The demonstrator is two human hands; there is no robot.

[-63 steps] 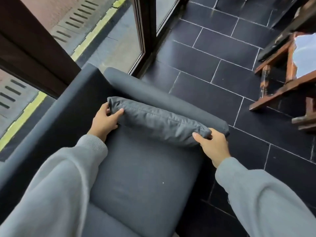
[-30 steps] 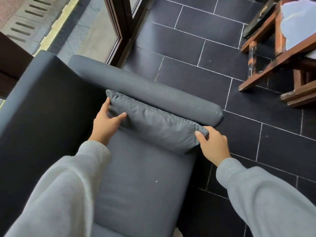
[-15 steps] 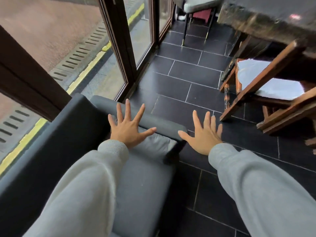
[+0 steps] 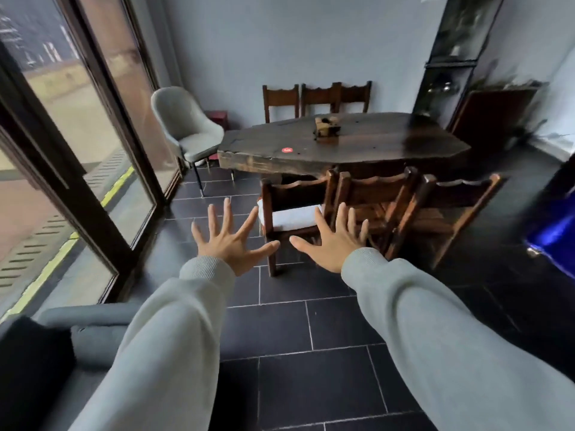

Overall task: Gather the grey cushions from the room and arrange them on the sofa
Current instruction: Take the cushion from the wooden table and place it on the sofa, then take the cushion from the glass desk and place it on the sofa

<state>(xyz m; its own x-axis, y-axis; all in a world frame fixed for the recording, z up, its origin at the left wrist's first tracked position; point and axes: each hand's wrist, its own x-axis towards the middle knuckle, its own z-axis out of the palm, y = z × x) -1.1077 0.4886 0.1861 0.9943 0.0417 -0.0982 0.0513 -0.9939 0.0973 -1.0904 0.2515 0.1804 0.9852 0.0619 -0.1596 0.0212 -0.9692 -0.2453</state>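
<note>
My left hand (image 4: 228, 241) and my right hand (image 4: 334, 244) are held out in front of me over the dark tiled floor, fingers spread wide, both holding nothing. The dark grey sofa (image 4: 90, 334) shows only at the bottom left corner, mostly behind my left sleeve; its armrest and a bit of backrest are visible. No grey cushion can be seen in this view; the one handled earlier is hidden behind my left arm or out of frame.
A long dark wooden table (image 4: 342, 144) stands ahead with wooden chairs around it; the nearest chair (image 4: 295, 213) has a white seat pad. A grey upholstered chair (image 4: 189, 129) stands by the glass doors (image 4: 77, 150) on the left. A blue object (image 4: 553, 234) is at the right edge.
Both hands let go of the grey cushion on the sofa and opened wide. My view swung up from the sofa to the dining table across the room.
</note>
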